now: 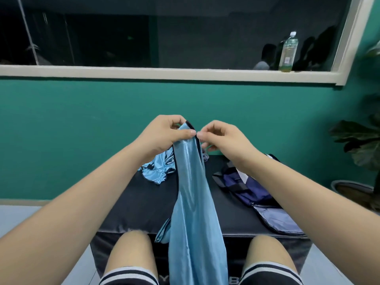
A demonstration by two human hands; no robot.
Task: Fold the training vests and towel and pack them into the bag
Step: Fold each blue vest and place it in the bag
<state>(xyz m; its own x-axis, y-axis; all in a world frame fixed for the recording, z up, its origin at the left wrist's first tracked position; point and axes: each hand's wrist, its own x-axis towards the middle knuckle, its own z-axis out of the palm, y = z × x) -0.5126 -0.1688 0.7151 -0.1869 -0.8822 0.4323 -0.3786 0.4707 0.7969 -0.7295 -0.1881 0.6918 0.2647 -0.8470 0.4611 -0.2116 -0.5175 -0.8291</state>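
Note:
A light blue training vest with dark trim hangs in a long strip from chest height down between my knees. My left hand pinches its top edge between thumb and fingers. My right hand is right beside it, thumb and forefinger pinched on the dark trim at the same top edge. A second light blue vest lies crumpled at the far left of the black box top. The navy bag lies open on the right of the box, its flap spread toward me.
A teal wall stands behind the box, with a white window sill holding a plastic bottle at the right. A potted plant stands at the far right on the floor. My bare knees are against the box front.

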